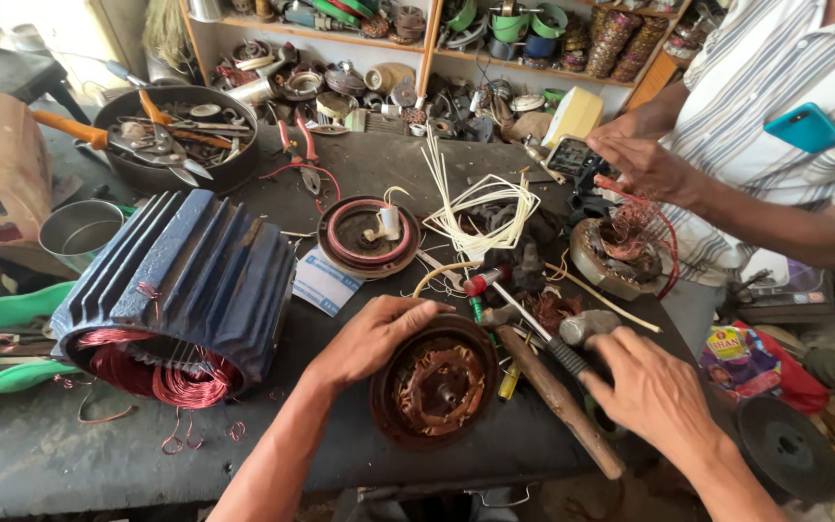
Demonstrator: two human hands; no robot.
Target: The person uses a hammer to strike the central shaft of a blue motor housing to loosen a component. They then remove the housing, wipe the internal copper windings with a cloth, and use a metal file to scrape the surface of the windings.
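A small round dark motor stator [437, 385] with brown copper windings lies on the dark workbench [31, 454] in front of me. My left hand [371, 338] grips its upper left rim. My right hand [651, 391] is closed around the black handle of a thin metal-shafted tool [533, 324], whose shaft points up and left towards a red-tipped piece [475, 282]. A wooden-handled hammer [558, 398] lies between the stator and my right hand.
A large blue finned motor housing [181, 275] with red copper windings lies at left. A round coil ring [369, 234], white wire loops [485, 208] and a pan of tools [176, 135] sit behind. Another person's hands [642, 162] hold a small device above another wound stator [616, 249].
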